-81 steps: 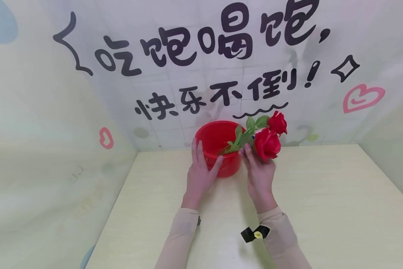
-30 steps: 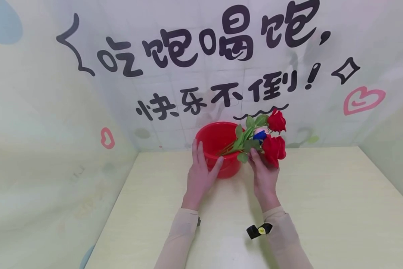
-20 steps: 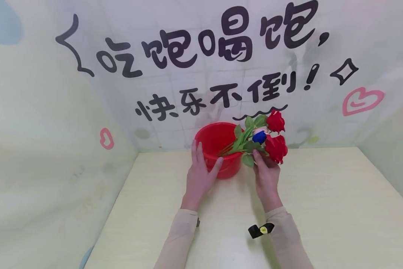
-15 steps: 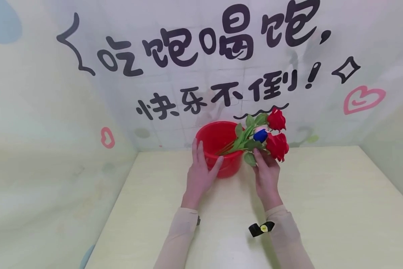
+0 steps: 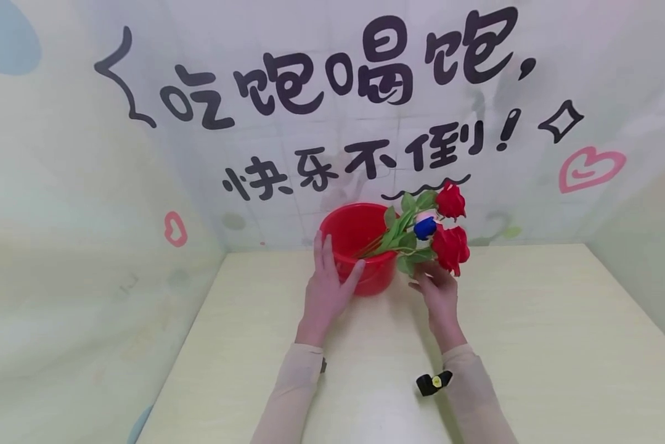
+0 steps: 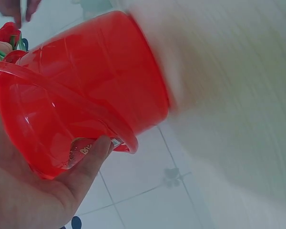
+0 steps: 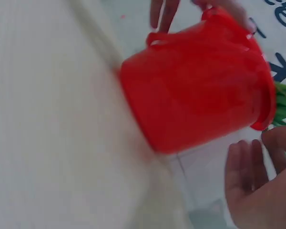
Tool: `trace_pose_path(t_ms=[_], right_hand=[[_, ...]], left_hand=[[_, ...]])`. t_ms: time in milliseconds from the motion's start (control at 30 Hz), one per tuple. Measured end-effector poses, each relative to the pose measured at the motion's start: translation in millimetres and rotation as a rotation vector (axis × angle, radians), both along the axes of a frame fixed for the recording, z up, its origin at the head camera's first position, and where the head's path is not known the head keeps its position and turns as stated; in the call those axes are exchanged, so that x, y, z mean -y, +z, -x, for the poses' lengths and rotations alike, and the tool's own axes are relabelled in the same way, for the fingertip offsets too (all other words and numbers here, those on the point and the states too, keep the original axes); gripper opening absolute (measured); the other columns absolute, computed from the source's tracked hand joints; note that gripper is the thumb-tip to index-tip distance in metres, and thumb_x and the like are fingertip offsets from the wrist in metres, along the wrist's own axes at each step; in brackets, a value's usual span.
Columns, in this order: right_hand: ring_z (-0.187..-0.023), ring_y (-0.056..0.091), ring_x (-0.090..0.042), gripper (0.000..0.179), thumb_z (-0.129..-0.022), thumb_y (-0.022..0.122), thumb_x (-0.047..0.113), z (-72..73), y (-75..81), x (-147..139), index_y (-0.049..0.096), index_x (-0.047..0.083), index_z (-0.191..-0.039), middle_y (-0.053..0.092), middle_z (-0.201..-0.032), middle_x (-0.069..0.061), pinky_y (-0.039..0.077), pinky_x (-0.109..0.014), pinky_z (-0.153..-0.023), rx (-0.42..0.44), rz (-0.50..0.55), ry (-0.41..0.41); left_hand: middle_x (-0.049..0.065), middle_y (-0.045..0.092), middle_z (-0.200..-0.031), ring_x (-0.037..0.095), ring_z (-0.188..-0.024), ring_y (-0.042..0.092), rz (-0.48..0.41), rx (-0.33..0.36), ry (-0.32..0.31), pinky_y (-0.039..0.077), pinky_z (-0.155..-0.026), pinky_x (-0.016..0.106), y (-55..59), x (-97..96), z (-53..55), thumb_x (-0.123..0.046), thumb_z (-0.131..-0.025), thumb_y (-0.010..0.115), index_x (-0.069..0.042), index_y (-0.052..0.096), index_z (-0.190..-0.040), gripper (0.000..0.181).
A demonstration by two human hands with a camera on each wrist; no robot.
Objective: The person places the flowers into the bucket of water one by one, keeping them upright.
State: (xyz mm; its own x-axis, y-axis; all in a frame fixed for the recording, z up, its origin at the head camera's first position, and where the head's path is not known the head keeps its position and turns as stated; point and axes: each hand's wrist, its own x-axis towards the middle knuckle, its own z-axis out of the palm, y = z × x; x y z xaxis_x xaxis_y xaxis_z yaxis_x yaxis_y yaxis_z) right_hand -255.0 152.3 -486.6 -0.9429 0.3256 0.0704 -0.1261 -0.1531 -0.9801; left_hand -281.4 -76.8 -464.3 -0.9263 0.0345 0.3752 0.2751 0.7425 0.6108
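Observation:
A red plastic bucket stands on the table near the back wall. My left hand grips its left side, thumb on the outer wall and fingers at the rim. Stems of artificial roses lean over the bucket's right rim: two red blooms, the larger red rose lowest, a blue rose and a pale pink one partly hidden. Just below the big bloom is my right hand; in the right wrist view its fingers are loosely bent, thumb apart, nothing between them. The left wrist view shows the bucket's handle folded down.
The pale wooden table runs up to a wall cover with black lettering and hearts. Side walls bound it left and right. A black wrist camera sits by the right sleeve.
The right hand has let go of the roses and dropped slightly below the blooms. The blue rose, hidden at first, now shows, and the large red bloom sits lower. The left hand has stayed on the bucket.

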Motion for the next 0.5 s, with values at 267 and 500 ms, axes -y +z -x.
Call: trace_pose_path(t_ms=[267,500], right_hand=[[-0.116,0.067,-0.043,0.028,-0.104,0.061,0.011,0.4,-19.2,-17.3,0.072,-0.002,-0.126,0.07,-0.13,-0.023,0.055,-0.05,-0.103,0.025,-0.64,-0.003],[-0.128,0.056,-0.053,0.037,-0.105,0.061,0.017,-2.5,-13.0,-29.8,0.065,-0.002,-0.136,0.058,-0.144,-0.029,0.048,-0.062,-0.108,0.116,-0.758,0.115]], left_hand=[[-0.003,0.008,-0.176,0.034,-0.11,0.07,-0.022,-0.005,0.017,0.062,-0.091,0.048,-2.7,2.3,-5.9,-0.058,-0.095,0.07,-0.019,0.01,-0.171,0.104],[-0.001,0.013,-0.175,0.034,-0.111,0.07,-0.004,-0.004,-0.009,0.062,-0.091,0.048,1.2,2.8,-0.5,-0.061,-0.095,0.069,-0.02,0.007,-0.171,0.106]])
